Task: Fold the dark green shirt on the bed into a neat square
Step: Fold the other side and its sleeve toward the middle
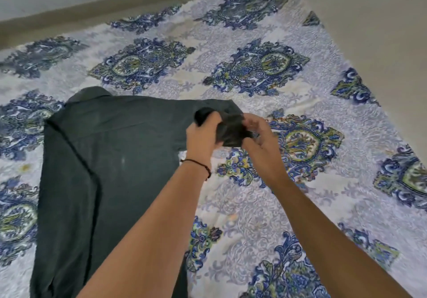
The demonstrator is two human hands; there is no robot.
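Here, shirt (97,159): spread over bed (288,205), left of frame.
Hands: left hand (203,137) and right hand (261,140) together, pinching sleeve (231,129).
Handling: soft, light, limp; grip at seams.

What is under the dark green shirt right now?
Only the patterned bedsheet shows around the dark green shirt; anything beneath its body is covered.

Shirt (104,159) matt dark cloth; bedsheet (265,193) printed, textured cloth
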